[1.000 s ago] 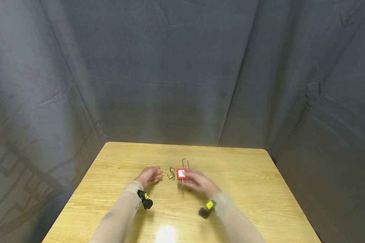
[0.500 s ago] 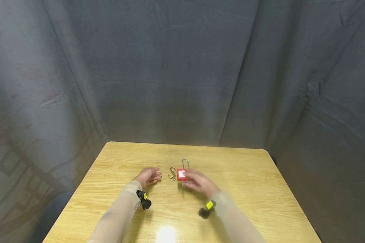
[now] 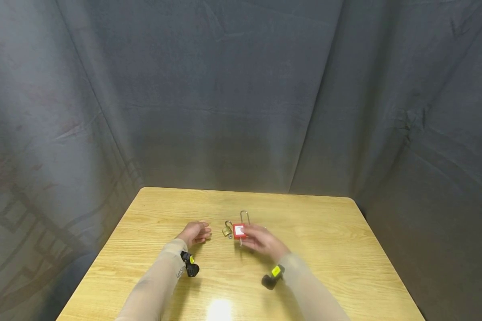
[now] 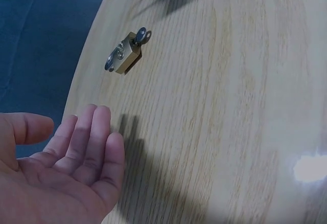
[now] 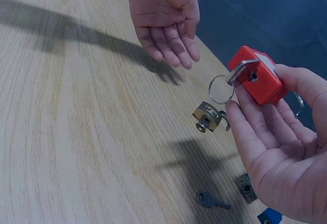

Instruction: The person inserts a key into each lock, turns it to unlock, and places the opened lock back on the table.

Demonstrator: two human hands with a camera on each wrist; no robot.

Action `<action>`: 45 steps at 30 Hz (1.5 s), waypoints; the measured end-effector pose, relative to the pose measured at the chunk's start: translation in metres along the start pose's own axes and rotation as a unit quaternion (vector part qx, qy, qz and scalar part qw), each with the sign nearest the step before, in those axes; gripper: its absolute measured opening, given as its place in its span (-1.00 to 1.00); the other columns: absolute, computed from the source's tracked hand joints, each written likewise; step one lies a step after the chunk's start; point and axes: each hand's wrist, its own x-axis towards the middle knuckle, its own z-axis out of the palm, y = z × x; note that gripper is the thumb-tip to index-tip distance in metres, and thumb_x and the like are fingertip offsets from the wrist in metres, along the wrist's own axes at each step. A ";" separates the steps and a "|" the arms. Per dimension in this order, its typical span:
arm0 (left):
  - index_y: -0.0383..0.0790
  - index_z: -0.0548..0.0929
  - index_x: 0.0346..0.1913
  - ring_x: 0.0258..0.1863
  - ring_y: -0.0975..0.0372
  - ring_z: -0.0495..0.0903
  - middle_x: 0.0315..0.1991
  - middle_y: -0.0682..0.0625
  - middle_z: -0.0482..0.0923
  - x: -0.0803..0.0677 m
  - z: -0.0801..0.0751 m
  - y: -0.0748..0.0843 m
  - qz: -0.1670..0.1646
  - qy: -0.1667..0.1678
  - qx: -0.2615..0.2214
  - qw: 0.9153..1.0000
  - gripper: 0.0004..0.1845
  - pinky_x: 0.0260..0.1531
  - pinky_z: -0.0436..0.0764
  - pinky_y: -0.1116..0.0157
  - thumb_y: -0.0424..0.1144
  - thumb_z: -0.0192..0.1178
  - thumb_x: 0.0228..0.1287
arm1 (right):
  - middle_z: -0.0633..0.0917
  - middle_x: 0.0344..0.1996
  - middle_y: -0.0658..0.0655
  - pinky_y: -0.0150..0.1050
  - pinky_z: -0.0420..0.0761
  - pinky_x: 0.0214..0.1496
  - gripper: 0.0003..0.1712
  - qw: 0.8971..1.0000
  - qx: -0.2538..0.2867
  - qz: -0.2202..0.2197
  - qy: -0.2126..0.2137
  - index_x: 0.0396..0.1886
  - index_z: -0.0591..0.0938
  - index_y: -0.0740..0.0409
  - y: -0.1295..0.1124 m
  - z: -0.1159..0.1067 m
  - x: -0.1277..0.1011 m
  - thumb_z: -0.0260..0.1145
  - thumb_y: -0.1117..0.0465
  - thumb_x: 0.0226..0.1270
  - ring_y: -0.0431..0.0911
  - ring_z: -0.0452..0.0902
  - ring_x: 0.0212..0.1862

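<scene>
My right hand (image 3: 263, 240) pinches a red padlock (image 3: 238, 231) with a white label between thumb and fingers, raised over the table. Its long shackle points away from me. In the right wrist view a key (image 5: 241, 72) with a ring (image 5: 220, 89) sits in the bottom of this red padlock (image 5: 261, 83). Just left of it, a small brass padlock (image 3: 226, 231) lies on the table, its shackle open and a key (image 4: 141, 35) in it. My left hand (image 3: 194, 233) is to the left of the brass padlock, fingers loosely extended, holding nothing.
In the right wrist view a loose key (image 5: 212, 200), a dark padlock body (image 5: 246, 188) and a blue object (image 5: 270, 216) lie on the wooden table (image 3: 305, 214) below my right hand. Grey curtains (image 3: 225, 89) hang behind and beside the table.
My left hand has drifted slightly left, away from the brass padlock. The right hand keeps hold of the red padlock, which has sunk a touch toward me.
</scene>
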 end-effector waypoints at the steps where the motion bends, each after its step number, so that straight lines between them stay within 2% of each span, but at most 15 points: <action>1: -0.45 0.34 0.32 -0.05 0.06 0.66 0.16 -0.31 0.52 0.000 0.000 0.000 0.000 -0.001 0.001 1.000 -0.57 -0.03 0.60 0.19 -0.31 -0.17 0.51 | 0.58 0.09 0.35 -0.16 0.58 0.16 -0.19 1.000 0.000 0.001 0.001 0.47 0.07 0.37 0.000 0.000 0.000 0.24 0.25 0.36 -0.02 0.67 -0.08; 4: -0.44 0.35 0.32 -0.09 0.08 0.67 0.16 -0.31 0.53 0.001 0.000 -0.001 -0.002 0.000 0.003 1.000 -0.57 -0.09 0.62 0.23 -0.33 -0.18 0.50 | 0.60 0.07 0.33 -0.15 0.58 0.16 -0.21 1.000 -0.004 -0.001 0.003 0.46 0.10 0.35 0.000 0.000 0.000 0.24 0.25 0.36 -0.04 0.67 -0.09; 10: -0.47 0.35 0.31 -0.24 0.20 0.68 0.13 -0.32 0.54 0.000 0.002 -0.002 0.000 0.000 -0.001 1.000 -0.56 -0.18 0.63 0.30 -0.40 -0.15 0.44 | 0.57 0.07 0.37 -0.15 0.61 0.13 -0.36 0.997 -0.068 -0.027 -0.005 0.38 0.22 0.42 0.004 0.003 -0.007 0.17 0.29 0.40 0.02 0.64 -0.04; 13: -0.48 0.36 0.30 -0.27 0.23 0.68 0.13 -0.32 0.55 0.000 0.003 -0.002 0.002 0.002 -0.004 1.000 -0.57 -0.19 0.63 0.31 -0.41 -0.14 0.43 | 0.55 0.08 0.40 -0.16 0.62 0.09 -0.42 0.995 -0.095 -0.043 0.004 0.33 0.27 0.48 0.007 0.007 -0.006 0.17 0.33 0.39 0.01 0.65 -0.05; 19: -0.49 0.37 0.28 -0.29 0.23 0.68 0.10 -0.32 0.56 0.001 0.004 -0.002 -0.001 0.004 -0.007 1.000 -0.58 -0.21 0.63 0.32 -0.39 -0.15 0.45 | 0.59 0.01 0.42 -0.21 0.68 -0.05 -0.47 0.983 -0.162 -0.059 0.068 0.23 0.35 0.49 0.013 0.015 0.003 0.23 0.34 0.34 -0.04 0.69 -0.18; 24: -0.48 0.38 0.28 -0.33 0.26 0.67 0.08 -0.32 0.58 0.002 0.004 -0.002 -0.004 0.002 -0.009 1.000 -0.59 -0.25 0.63 0.35 -0.38 -0.15 0.45 | 0.64 -0.09 0.42 -0.27 0.71 -0.25 -0.53 0.969 -0.212 -0.049 0.119 0.15 0.43 0.47 0.018 0.017 0.015 0.26 0.36 0.29 -0.13 0.66 -0.39; 27: -0.47 0.38 0.28 -0.31 0.24 0.67 0.08 -0.31 0.57 0.001 0.004 -0.002 -0.003 0.002 -0.008 1.000 -0.58 -0.24 0.62 0.34 -0.37 -0.15 0.46 | 0.66 -0.18 0.37 -0.29 0.70 -0.31 -0.56 0.962 -0.233 -0.042 0.134 0.10 0.47 0.44 0.020 0.017 0.020 0.29 0.38 0.24 -0.15 0.62 -0.46; 30: -0.45 0.38 0.29 -0.26 0.21 0.68 0.10 -0.31 0.57 0.001 0.003 -0.002 -0.003 0.002 -0.005 1.000 -0.58 -0.22 0.62 0.33 -0.35 -0.15 0.48 | 0.65 -0.24 0.32 -0.33 0.69 -0.36 -0.56 0.958 -0.248 -0.050 0.134 0.04 0.47 0.46 0.022 0.018 0.022 0.33 0.38 0.19 -0.14 0.62 -0.46; 34: -0.45 0.38 0.29 -0.21 0.17 0.68 0.11 -0.31 0.56 0.001 0.003 -0.002 -0.002 -0.001 -0.003 1.000 -0.58 -0.20 0.62 0.31 -0.33 -0.16 0.49 | 0.64 -0.22 0.34 -0.30 0.70 -0.34 -0.58 0.954 -0.262 -0.055 0.133 0.02 0.48 0.47 0.024 0.018 0.023 0.33 0.40 0.17 -0.08 0.64 -0.41; 40: -0.44 0.39 0.29 -0.27 0.20 0.68 0.10 -0.31 0.57 0.002 0.004 -0.002 -0.002 0.001 -0.006 1.000 -0.59 -0.19 0.62 0.31 -0.33 -0.14 0.48 | 0.62 -0.11 0.38 -0.24 0.71 -0.25 -0.56 0.951 -0.272 -0.049 0.138 0.07 0.46 0.48 0.021 0.019 0.024 0.29 0.42 0.20 -0.02 0.67 -0.29; 45: -0.44 0.40 0.28 -0.31 0.24 0.67 0.09 -0.31 0.57 0.002 0.004 -0.003 -0.001 0.002 -0.006 1.000 -0.59 -0.21 0.62 0.32 -0.34 -0.13 0.48 | 0.63 -0.13 0.37 -0.24 0.71 -0.27 -0.56 0.947 -0.288 -0.048 0.136 0.07 0.46 0.48 0.018 0.023 0.021 0.29 0.42 0.20 -0.03 0.66 -0.31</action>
